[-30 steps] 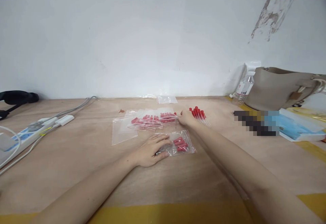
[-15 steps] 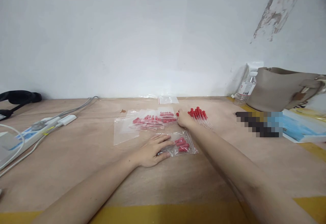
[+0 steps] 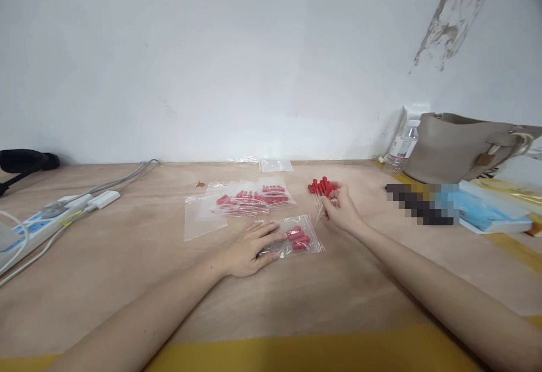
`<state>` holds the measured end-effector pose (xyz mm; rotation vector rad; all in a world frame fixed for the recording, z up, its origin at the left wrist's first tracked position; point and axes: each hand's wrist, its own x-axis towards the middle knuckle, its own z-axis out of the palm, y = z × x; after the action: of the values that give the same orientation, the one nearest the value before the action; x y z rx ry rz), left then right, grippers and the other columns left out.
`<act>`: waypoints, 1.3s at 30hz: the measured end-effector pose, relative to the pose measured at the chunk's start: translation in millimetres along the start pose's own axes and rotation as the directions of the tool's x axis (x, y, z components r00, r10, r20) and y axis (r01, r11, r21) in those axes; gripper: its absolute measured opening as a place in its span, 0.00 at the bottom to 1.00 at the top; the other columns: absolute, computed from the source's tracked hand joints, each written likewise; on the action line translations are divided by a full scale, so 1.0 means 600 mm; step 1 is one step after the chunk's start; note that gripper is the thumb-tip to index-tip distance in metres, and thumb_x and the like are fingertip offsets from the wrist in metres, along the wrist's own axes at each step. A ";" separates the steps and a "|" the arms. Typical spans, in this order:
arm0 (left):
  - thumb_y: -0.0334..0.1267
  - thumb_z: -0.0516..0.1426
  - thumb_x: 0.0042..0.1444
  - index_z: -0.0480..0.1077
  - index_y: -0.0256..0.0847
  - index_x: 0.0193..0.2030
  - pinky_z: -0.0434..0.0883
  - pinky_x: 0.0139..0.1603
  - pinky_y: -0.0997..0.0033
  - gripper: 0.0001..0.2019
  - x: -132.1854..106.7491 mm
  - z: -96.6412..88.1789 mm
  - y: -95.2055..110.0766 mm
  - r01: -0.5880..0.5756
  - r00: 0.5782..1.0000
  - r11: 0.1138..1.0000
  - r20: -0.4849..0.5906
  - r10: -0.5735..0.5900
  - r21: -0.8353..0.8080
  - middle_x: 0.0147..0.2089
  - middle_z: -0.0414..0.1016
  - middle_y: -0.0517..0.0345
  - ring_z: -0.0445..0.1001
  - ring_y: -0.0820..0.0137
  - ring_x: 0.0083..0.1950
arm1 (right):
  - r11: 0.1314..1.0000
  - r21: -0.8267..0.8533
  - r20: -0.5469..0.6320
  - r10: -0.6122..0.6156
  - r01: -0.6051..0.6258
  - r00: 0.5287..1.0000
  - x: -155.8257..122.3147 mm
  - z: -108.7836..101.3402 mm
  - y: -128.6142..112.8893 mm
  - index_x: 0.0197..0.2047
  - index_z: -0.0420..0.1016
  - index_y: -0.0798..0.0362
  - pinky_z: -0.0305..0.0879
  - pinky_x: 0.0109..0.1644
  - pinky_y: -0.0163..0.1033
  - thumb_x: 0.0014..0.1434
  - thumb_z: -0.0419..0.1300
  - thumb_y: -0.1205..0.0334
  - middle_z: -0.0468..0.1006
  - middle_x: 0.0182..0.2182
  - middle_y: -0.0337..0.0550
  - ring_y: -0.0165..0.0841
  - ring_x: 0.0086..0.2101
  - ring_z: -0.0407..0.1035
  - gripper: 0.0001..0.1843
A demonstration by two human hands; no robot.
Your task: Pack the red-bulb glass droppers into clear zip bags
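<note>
My left hand (image 3: 249,250) lies flat with fingers stretched on the left end of a clear zip bag (image 3: 296,239) that holds a few red-capped droppers. My right hand (image 3: 342,209) is curled round a bundle of red-capped droppers (image 3: 320,190), lifted a little off the wooden table (image 3: 127,270). Behind the bag lies a pile of filled clear bags (image 3: 254,197), with an empty bag (image 3: 202,218) at its left.
A white power strip with cables (image 3: 51,219) runs along the left. A black object (image 3: 25,161) sits at the far left by the wall. At the right stand a water bottle (image 3: 402,149), a beige handbag (image 3: 461,146) and blue packets (image 3: 486,214). Another small clear bag (image 3: 276,165) lies near the wall.
My right hand has left the pile of filled bags, moved right and closed on the bundle of droppers, raising it. My left hand has stayed on the bag.
</note>
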<state>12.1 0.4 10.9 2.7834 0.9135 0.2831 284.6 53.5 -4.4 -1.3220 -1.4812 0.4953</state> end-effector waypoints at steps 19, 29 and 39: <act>0.49 0.44 0.61 0.49 0.48 0.62 0.49 0.62 0.55 0.24 0.001 0.002 -0.003 0.016 1.000 1.000 0.001 -0.016 -0.013 0.65 0.48 0.54 0.48 0.61 0.64 | 0.672 0.618 0.243 0.330 -0.408 0.912 -0.053 0.028 -0.010 0.35 0.55 0.50 0.70 0.31 0.34 0.45 0.62 0.59 0.70 0.22 0.31 0.25 0.23 0.70 0.18; 0.48 0.45 0.61 0.47 0.49 0.63 0.50 0.61 0.55 0.24 0.000 0.005 -0.003 -0.003 0.999 1.000 -0.038 0.002 -0.018 0.65 0.48 0.54 0.49 0.61 0.64 | 0.880 0.380 0.276 0.188 -0.286 0.943 -0.063 0.022 -0.024 0.26 0.61 0.54 0.52 0.15 0.27 0.39 0.65 0.52 0.66 0.13 0.29 0.20 0.13 0.57 0.19; 0.48 0.46 0.60 0.48 0.49 0.62 0.52 0.61 0.56 0.24 0.001 0.006 -0.004 -0.008 0.998 0.999 -0.058 0.006 -0.032 0.64 0.48 0.54 0.50 0.61 0.63 | 0.877 0.339 0.476 0.152 -0.340 0.866 -0.063 0.011 -0.021 0.34 0.64 0.54 0.53 0.17 0.27 0.42 0.63 0.54 0.69 0.22 0.32 0.20 0.16 0.59 0.18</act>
<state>12.2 2.3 6.9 2.7630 0.9038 0.3780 267.1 17.8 -12.5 -1.1037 -1.4470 1.2809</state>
